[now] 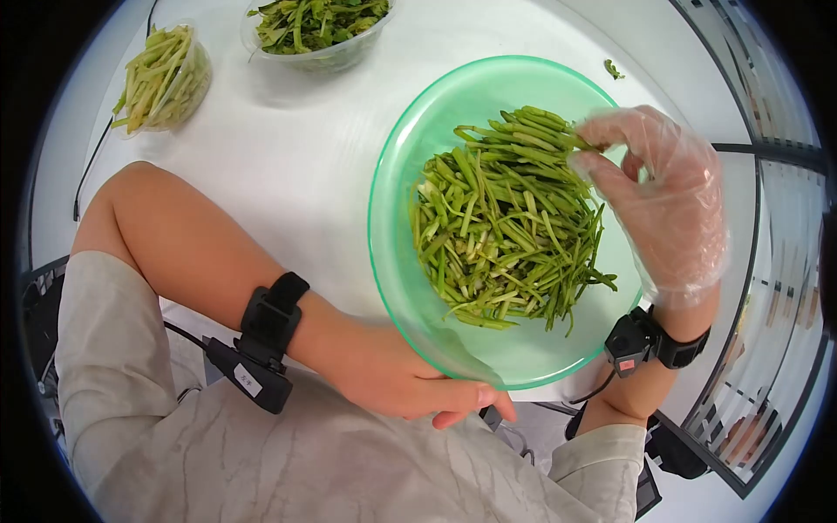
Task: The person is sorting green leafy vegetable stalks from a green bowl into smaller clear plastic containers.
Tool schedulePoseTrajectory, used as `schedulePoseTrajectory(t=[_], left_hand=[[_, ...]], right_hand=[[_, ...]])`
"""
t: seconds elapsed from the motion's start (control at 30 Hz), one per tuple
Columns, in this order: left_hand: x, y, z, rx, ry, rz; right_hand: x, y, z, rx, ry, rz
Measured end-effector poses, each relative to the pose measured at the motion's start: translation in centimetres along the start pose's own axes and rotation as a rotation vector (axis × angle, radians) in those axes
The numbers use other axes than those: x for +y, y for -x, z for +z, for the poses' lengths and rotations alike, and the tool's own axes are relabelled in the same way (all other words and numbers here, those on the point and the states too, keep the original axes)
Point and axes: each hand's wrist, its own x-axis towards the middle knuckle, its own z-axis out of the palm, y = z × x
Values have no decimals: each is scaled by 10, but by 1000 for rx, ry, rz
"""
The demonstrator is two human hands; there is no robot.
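A green translucent bowl (397, 218) holds a heap of cut green stems (514, 227). My right hand (667, 192), in a clear plastic glove, is over the bowl's right side, thumb and forefinger pinching the end of a green stem at the top right of the heap. My bare left hand (418, 379) rests against the near rim of the bowl, palm down, thumb along the rim and fingers slightly bent, partly hidden beneath; no object shows in it. Both wrists wear black straps with small devices.
At the top left is a clear container (196, 83) of pale stems. Another clear container (336, 59) of leafy greens stands at the top. A small green scrap (614, 69) lies beyond the bowl. A black cable runs along the left table edge; a dark-framed rack (750, 453) stands at right.
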Motion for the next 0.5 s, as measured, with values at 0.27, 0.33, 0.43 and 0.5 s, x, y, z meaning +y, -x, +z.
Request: schedulePoseTrajectory(t=[0.27,0.33,0.43,0.5], left_hand=[[7,0,-2,2,-17,-39],[6,0,0,2,-11,-52],[1,0,-1,12,-13,-9],[-1,0,0,19,-10,11]], right_hand=[[-4,9,-9,-6,52,-100],[-5,16,-9,-112,-12,-126],[-11,23,-9,-277,-89,-188],[-17,29,-6,-367,-109,-224]])
